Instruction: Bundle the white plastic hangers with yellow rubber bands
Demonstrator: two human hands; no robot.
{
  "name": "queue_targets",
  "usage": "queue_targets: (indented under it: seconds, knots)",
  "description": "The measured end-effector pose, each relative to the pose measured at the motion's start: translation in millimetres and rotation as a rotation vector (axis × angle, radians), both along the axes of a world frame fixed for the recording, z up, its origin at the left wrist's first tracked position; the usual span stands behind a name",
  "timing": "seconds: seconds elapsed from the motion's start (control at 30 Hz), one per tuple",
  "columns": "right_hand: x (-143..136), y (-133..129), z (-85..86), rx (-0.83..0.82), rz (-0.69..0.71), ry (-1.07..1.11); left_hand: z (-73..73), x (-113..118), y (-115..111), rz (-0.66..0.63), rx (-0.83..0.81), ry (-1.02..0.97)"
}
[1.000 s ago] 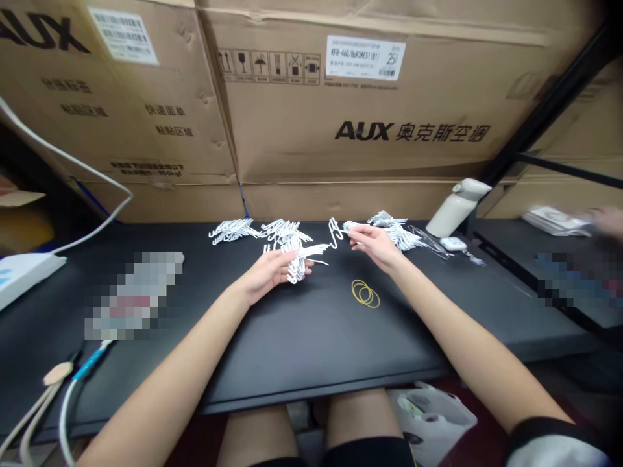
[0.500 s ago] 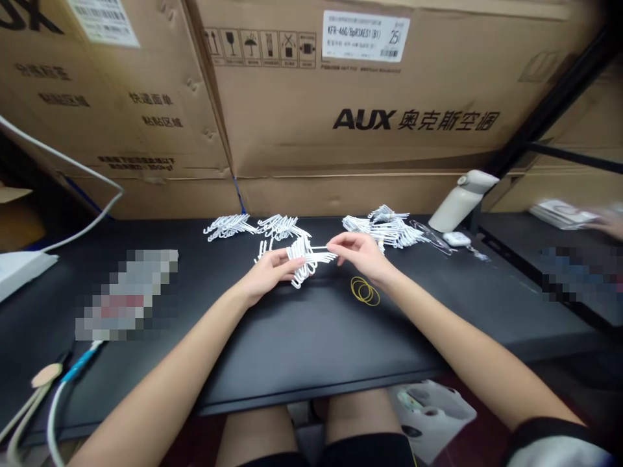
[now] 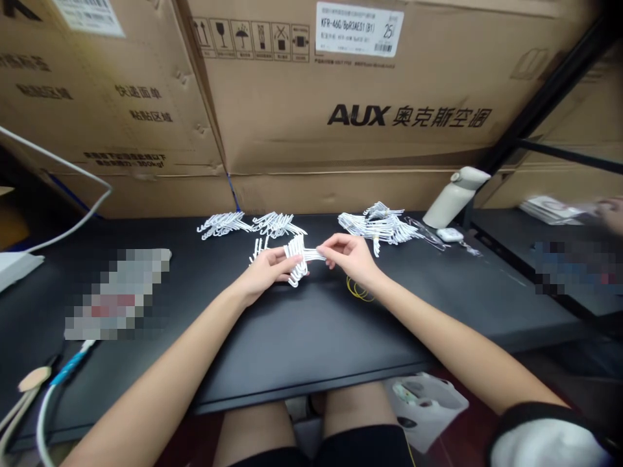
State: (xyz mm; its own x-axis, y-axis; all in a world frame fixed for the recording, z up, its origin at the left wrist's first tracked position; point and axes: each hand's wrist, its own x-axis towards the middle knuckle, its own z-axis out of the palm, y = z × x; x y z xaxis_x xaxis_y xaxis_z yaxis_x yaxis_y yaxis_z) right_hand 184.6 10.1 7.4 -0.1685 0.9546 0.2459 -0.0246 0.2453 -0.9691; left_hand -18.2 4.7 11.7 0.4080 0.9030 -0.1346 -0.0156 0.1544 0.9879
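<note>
A bundle of white hooks [image 3: 296, 259] is held above the black table by my left hand [image 3: 265, 272], its thumb lying across the near side. My right hand [image 3: 348, 256] pinches the straight ends that stick out to the right. Beneath my right wrist, yellow rubber bands [image 3: 359, 289] lie partly covered on the table. A few loose white hooks [image 3: 257, 248] show just behind my left hand. Farther back lie two piles of white hooks, one at the left [image 3: 224, 224] and one beside it [image 3: 278, 224]. A larger heap [image 3: 379, 227] lies to the right.
Cardboard boxes [image 3: 360, 84] stand along the back edge. A white bottle [image 3: 450, 202] and a small white case [image 3: 450, 235] are at the back right. A blurred-out device [image 3: 119, 292] with a cable lies left. Another person's hand [image 3: 610, 214] shows at the far right.
My right fingers have moved left, closer to the bundle, and now grip the ends together. The whole view has shifted slightly. The other person's hand has moved a little.
</note>
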Motion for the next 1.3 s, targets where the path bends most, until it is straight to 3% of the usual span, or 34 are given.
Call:
queue_targets:
  seconds: [0.37, 0.57, 0.73, 0.93, 1.13, 1.3]
  knots:
    - [-2, -4, 1.6, 0.002, 0.046, 0.01, -4.1, -1, 2, 0.007, -0.081, 0.003]
    - [-4, -8, 0.5, -0.058, 0.097, 0.034, -3.4, -2, 1, 0.067, -0.041, 0.013]
    - [-8, -11, -1.7, -0.12, 0.17, 0.038, -2.9, -3, -1, 0.003, 0.008, 0.071]
    - [-12, -14, -2.8, -0.081, 0.158, 0.067, -0.7, -1, -1, -0.01, 0.043, 0.122]
    - [-15, -18, 0.5, -0.132, 0.111, 0.09, 5.9, 8, -8, -0.034, -0.022, 0.023]
    - [-14, -17, 2.4, -0.27, 0.146, 0.073, 9.8, 10, -14, -0.116, -0.097, -0.02]
